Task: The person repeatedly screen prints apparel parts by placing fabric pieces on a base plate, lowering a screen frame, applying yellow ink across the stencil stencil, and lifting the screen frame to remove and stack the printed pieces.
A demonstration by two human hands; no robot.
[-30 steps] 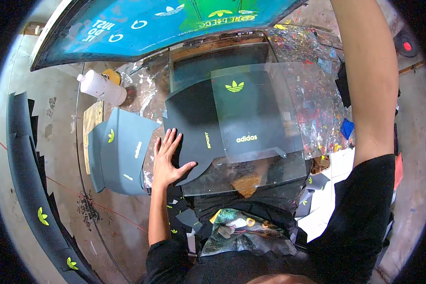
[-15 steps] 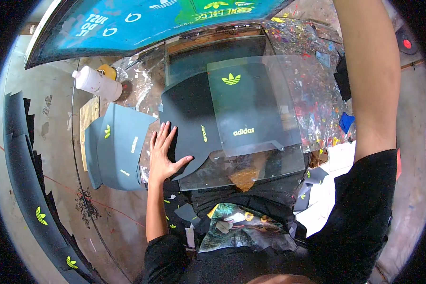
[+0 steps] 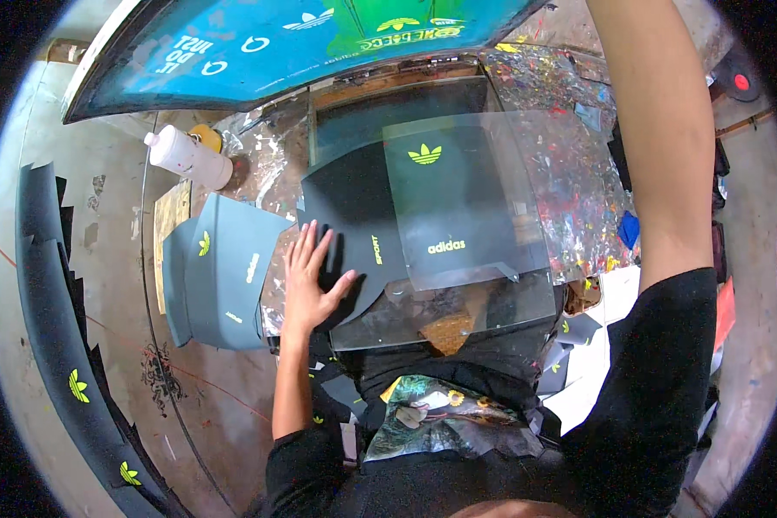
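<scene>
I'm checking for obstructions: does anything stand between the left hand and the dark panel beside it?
Nothing visible does. The left hand is at the left edge of the dark panel, fingers spread; whether it touches is unclear. The clear sheet overlaps only the panel's right part, away from the hand.

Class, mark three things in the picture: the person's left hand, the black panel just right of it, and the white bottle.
Left hand (image 3: 308,285): head view, on the back of the hand.
Black panel (image 3: 354,200): head view, on its plain left part.
White bottle (image 3: 192,161): head view, mid-body.
</scene>
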